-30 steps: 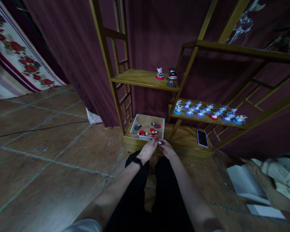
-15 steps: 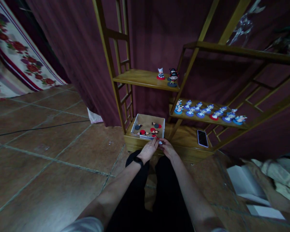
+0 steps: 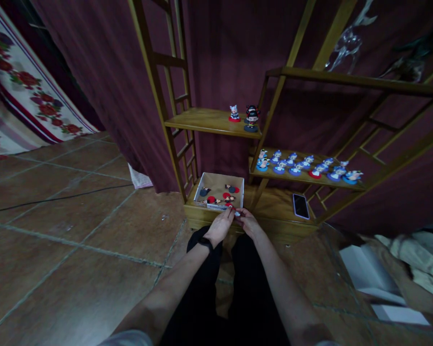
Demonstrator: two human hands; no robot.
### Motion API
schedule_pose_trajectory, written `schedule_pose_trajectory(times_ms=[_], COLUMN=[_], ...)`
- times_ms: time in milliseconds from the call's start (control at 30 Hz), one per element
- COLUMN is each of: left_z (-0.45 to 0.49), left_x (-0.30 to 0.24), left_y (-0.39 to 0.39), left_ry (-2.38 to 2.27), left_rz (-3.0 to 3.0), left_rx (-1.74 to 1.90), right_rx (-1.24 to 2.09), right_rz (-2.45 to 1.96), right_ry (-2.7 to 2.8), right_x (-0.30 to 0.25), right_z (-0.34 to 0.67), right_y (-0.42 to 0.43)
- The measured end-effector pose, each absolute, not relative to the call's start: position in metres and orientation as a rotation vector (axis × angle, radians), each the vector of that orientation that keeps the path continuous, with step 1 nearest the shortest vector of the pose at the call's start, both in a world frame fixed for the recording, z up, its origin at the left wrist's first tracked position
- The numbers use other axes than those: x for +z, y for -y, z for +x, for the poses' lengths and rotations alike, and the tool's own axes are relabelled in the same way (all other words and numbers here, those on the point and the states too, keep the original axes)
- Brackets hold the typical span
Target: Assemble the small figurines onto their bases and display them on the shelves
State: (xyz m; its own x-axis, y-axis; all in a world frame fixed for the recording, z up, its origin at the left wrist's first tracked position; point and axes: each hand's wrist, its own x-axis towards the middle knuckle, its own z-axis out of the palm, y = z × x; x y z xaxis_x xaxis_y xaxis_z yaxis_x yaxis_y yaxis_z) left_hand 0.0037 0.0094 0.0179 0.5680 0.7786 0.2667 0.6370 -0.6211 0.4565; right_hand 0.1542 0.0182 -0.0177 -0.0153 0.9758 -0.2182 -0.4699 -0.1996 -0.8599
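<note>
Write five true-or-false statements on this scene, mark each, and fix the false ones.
1. A dark wristband is on the left arm. True.
2. The left hand and right hand are far apart. False: they are close together, with a small pale item between them.
3. Figurines lie in the open box. True.
4. The phone is left of the box. False: it is on the right.
5. A red-based figurine stands on the left shelf. True.

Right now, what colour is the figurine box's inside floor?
Tan in the figurine box; head view shows it.
</note>
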Motion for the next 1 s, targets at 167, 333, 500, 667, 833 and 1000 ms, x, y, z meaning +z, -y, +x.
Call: schedule_pose_trajectory(times_ms=[167,333,500,667,833,1000], left_z=[0.003,0.002,0.001,0.001,0.003,0.0], left_x=[0.015,0.0,-0.018,-0.02,-0.012,-0.012], left_y=[-0.015,-0.03,-0.044,-0.047,-0.046,-0.047], left_ry=[-1.152,-1.171,-1.201,-1.16,-1.07,-1.069], left_rz=[2.234,1.899,1.655,1.582,1.499,1.521], left_rx=[0.879,1.042,1.064,1.046,1.029,1.046], right_rx=[1.538,1.57,1.614,1.625,1.631,1.618], right_rz=[-0.97,-0.942,-0.932,-0.924,-0.915,-0.905], right_ry=[0.692,0.71,0.708,0.705,0.732,0.767], right_x=[-0.014,-0.012,-0.015,-0.016,-0.015,-0.012], right_z=[0.153,0.152,0.151,0.152,0.152,0.15], right_y=[-0.017,-0.016,-0.018,-0.019,-0.017,-0.016])
